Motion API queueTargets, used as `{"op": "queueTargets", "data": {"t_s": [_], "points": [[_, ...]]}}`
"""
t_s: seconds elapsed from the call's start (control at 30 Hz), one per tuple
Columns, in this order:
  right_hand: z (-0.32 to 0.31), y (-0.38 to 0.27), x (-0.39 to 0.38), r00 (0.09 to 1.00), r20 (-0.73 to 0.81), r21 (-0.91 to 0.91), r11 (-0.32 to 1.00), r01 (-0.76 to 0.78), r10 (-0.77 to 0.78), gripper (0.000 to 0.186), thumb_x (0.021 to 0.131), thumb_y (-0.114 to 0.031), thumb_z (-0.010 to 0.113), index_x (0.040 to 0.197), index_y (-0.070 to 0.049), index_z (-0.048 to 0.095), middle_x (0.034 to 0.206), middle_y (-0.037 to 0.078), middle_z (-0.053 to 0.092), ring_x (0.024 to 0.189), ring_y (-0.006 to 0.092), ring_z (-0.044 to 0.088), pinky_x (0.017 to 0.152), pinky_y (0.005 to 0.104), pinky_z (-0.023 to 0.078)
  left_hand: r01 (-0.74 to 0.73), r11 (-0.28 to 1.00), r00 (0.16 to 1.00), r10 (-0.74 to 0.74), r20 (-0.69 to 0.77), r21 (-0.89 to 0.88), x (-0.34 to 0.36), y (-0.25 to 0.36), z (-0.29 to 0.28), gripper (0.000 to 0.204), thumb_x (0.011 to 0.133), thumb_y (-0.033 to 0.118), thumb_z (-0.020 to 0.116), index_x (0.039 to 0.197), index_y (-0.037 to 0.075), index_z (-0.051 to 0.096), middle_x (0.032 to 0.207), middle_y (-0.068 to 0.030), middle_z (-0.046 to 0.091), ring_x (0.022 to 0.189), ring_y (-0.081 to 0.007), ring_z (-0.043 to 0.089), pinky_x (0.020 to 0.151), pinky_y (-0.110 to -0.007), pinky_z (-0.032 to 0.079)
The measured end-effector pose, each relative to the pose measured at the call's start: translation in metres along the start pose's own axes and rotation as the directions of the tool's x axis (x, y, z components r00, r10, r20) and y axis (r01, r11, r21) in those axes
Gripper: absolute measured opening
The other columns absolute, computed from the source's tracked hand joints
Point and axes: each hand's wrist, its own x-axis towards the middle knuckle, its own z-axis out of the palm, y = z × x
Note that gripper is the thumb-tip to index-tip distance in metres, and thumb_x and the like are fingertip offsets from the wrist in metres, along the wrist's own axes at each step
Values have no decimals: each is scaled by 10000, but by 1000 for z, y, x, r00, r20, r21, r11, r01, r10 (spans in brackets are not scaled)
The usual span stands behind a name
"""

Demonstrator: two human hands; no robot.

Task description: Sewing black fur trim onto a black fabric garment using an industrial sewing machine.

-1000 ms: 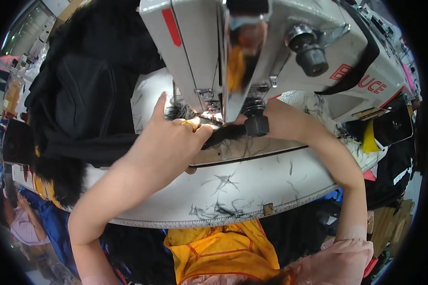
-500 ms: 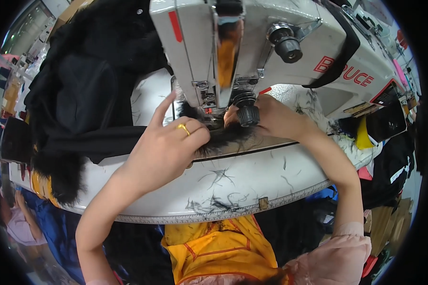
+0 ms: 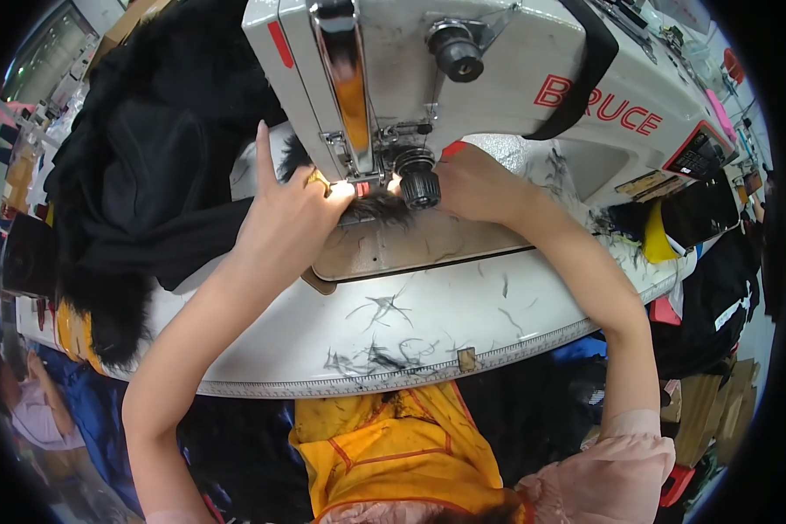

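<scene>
My left hand (image 3: 293,210), with a yellow ring, has its index finger stretched up and its other fingers curled onto black fur trim (image 3: 380,214) beside the lit needle area of the white sewing machine (image 3: 293,96). My right hand (image 3: 476,188) reaches behind the dark knob (image 3: 419,179) on the far side of the needle area; its fingertips are hidden. A large black garment with fur edging (image 3: 148,157) lies left of the machine, reaching toward my left hand.
The white table (image 3: 445,323) has a ruler strip along its curved front and scattered fur strands. Orange cloth (image 3: 393,454) covers my lap. A dark box and yellow item (image 3: 659,236) sit at the right. A person in a light top (image 3: 39,406) is at the far left.
Both my hands sit higher in the picture, as does the machine, which also appears further left. My left fingers have shifted onto the fur beside the needle area, where the lamp glows again.
</scene>
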Motion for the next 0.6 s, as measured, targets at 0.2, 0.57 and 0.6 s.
{"op": "queueTargets", "data": {"t_s": [0.2,0.57,0.6], "points": [[4,-10,-23,977,-195,218,968,122,-80,264,812,-142,609,1071,-93,620,1129,45,619,895,267,639,771,355,537,-138,869,980,49,-194,-475,-21,8,-32,117,806,154,661,880,69,629,793,-42,567,882,-197,607,1071,-462,328],[17,0,-1,1000,20,849,528,-9,-15,281,828,-137,669,1070,5,664,1072,137,647,992,289,625,874,356,488,10,825,991,-84,-104,-565,-17,7,-37,171,738,192,767,846,74,708,779,-25,620,839,-206,590,937,-384,373],[20,2,0,1000,-1,874,486,11,-21,273,831,-143,672,1063,-2,671,1046,136,656,992,283,626,865,357,489,11,837,989,-91,-120,-547,-17,8,-36,177,727,190,772,851,78,713,781,-23,621,830,-207,592,934,-387,373]]}}
